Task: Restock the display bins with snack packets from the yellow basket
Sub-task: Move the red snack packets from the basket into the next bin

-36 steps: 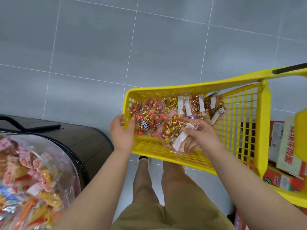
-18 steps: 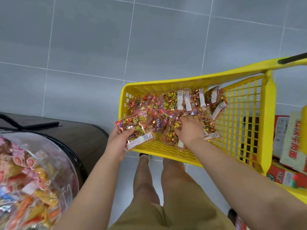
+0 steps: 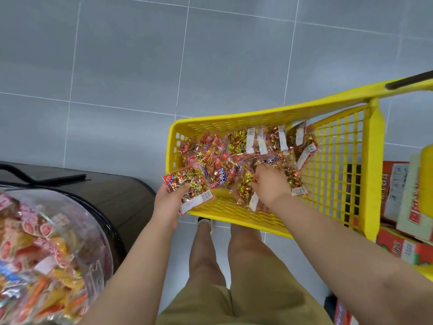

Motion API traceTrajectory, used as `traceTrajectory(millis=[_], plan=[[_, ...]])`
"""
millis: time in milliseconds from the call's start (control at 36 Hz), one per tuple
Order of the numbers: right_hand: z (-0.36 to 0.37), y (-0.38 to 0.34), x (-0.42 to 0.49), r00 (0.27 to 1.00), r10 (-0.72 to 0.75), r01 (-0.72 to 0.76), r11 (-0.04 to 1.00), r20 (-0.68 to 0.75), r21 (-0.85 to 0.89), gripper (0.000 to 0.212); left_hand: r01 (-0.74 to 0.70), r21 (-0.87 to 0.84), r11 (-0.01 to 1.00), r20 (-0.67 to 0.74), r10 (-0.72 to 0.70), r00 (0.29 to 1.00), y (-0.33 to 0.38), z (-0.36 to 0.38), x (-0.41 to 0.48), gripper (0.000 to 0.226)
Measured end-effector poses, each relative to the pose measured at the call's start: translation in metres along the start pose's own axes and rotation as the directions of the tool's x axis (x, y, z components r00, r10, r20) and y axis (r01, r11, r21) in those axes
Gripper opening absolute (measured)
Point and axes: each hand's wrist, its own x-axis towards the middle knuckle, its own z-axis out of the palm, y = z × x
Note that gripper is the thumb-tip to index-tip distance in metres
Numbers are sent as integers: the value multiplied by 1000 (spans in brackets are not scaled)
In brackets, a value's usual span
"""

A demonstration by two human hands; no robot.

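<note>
Left hand [image 3: 171, 202] gripping snack packet [image 3: 187, 187] over yellow basket [image 3: 236, 216] near rim. Right hand [image 3: 269, 184] curling round another packet [image 3: 246, 195] in pile [image 3: 234, 148] inside basket. Packets likely light, soft, crinkly, slippery; gripping across body or sealed edge probably suiting best. Display bin [image 3: 58, 231] sitting lower left.

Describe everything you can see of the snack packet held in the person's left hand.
The snack packet is a flat, clear plastic bag stuffed with small sweets in shiny gold and red foil. A red and white badge marks its upper left corner, and a white strip with a barcode crosses its lower right end. It lies tilted over the near left corner of the yellow basket. The left hand grips it from below, thumb across its top. Whether it touches the rim is unclear.
</note>
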Motion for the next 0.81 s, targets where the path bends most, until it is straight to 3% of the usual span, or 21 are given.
traceTrajectory(millis=[111,194,250,333,472,556,639,722,806], plan=[[-18,14,-19,994,107,-102,947,-2,304,20,-14,-7,1000,12,14,1000,4,8,0,17],[-40,25,-32,980,201,-167,820,-2,548,23,-35,-4,999,24,35,999,6,14,-1,21],[-55,30,-38,975,217,-188,684,49,705,25,-27,12,1000,49,26,998,7,19,-1,30],[-68,22,-43,979,123,-200,375,165,905,23,17,-4,1000,115,-16,993,7,29,-3,46],[-63,-26,-33,995,92,-70,467,30,882,25,158,-123,980,257,-122,959,24,48,-15,95],[-60,-50,-23,999,24,-49,526,43,849,23,87,-178,980,342,-21,939,29,48,-17,86],[-60,-55,-7,999,-41,10,568,16,823,20,46,-231,972,310,28,950,34,42,-13,74],[-53,-43,25,975,207,-64,607,-80,792,40,37,-267,963,235,28,972,35,33,-5,69],[-37,-31,53,930,354,-308,606,99,734,59,20,-248,968,180,26,983,31,23,0,52]])
